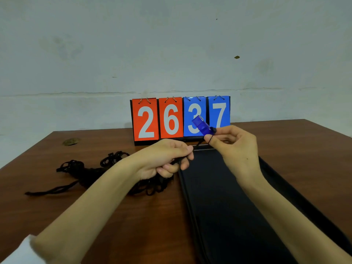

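A translucent blue whistle [202,125] is held up in front of the scoreboard, its black cord [198,144] running down from it. My right hand [235,147] pinches the whistle's cord end, with a loop of cord around a fingertip. My left hand [167,158] grips the black cord lower down, just left of a long black case [228,206] that lies flat on the wooden table [95,206]. A tangled black net [89,170] lies on the table under and left of my left forearm.
A flip scoreboard [181,119] stands at the table's far edge, reading 2 6 in red and 3 7 in blue. A small brass-coloured disc [70,141] lies at the far left of the table. A pale wall rises behind.
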Action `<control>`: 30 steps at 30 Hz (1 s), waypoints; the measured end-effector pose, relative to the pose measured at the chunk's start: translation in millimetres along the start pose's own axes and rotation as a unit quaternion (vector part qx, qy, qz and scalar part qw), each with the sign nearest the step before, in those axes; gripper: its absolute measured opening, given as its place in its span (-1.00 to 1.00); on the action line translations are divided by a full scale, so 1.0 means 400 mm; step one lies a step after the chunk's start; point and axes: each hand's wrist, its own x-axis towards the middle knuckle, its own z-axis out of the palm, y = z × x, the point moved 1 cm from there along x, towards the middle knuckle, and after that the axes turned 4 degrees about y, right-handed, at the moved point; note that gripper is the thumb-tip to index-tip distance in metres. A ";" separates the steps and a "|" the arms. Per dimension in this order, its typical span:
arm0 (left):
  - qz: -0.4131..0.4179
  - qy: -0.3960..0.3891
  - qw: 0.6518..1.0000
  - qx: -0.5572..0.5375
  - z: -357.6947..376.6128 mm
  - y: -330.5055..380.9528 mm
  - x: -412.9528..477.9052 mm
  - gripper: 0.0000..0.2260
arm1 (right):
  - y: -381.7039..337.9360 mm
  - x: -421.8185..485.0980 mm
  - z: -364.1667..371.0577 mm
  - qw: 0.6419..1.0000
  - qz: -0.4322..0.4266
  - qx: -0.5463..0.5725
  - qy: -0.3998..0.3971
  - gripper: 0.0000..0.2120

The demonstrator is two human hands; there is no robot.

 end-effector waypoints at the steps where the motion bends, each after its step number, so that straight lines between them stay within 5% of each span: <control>1: -0.002 0.002 1.000 0.027 0.000 0.004 -0.003 -0.79 | 0.002 0.003 -0.005 1.000 -0.003 -0.014 0.015 -0.83; 10: -0.118 -0.051 0.934 0.334 -0.078 0.006 -0.033 -0.92 | 0.000 0.028 -0.034 0.992 -0.017 -0.074 0.097 -0.78; 14: -0.034 -0.002 0.897 0.441 -0.071 -0.016 -0.003 -0.59 | -0.009 0.008 -0.013 0.997 -0.036 -0.063 0.035 -0.82; 18: 0.179 0.192 0.934 0.241 -0.009 -0.007 0.023 -0.54 | -0.014 -0.015 0.009 0.996 -0.056 -0.057 -0.036 -0.79; 20: 0.230 0.195 0.949 0.087 0.023 -0.005 0.024 -0.56 | -0.015 -0.020 0.015 0.995 -0.051 -0.044 -0.068 -0.81; 27: 0.231 0.138 0.960 -0.080 0.059 -0.028 0.027 -0.83 | -0.018 -0.014 0.012 0.995 -0.018 0.019 -0.100 -0.84; 30: 0.202 0.128 0.970 -0.048 0.059 -0.027 0.025 -0.86 | -0.011 -0.011 0.010 0.998 -0.016 0.023 -0.064 -0.82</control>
